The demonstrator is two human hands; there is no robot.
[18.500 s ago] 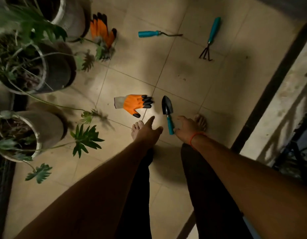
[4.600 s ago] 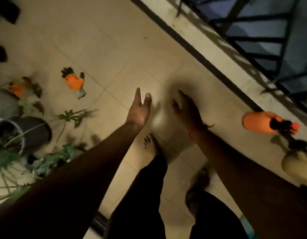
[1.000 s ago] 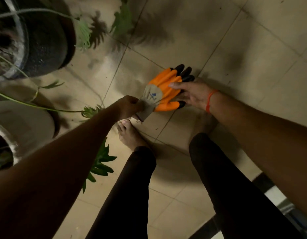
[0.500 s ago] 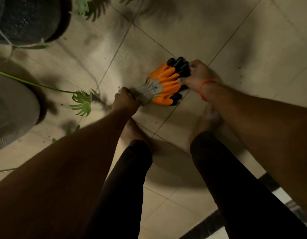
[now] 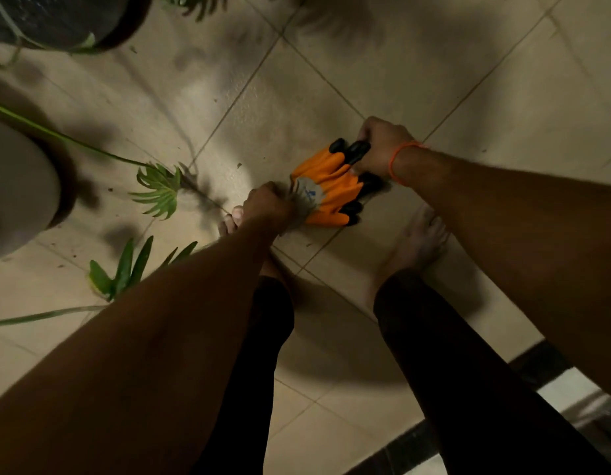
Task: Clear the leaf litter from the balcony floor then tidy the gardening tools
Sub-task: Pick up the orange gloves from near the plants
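Together, two hands [image 5: 383,145] on gloves [image 5: 328,193]

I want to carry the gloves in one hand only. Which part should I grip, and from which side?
Grip the grey cuffs, coming from the left, where the left hand already pinches them. The gloves lie flat and stacked, and the cuffs look like the narrowest part; the black fingertips splay under the right hand.

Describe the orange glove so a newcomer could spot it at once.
Start at the beige tiled floor and look just ahead of the person's bare feet. There the orange glove is stretched between both hands: the left hand grips its grey cuff, the right hand its black fingertips. It is the only bright orange item; everything nearby is green leaves or dull pots.
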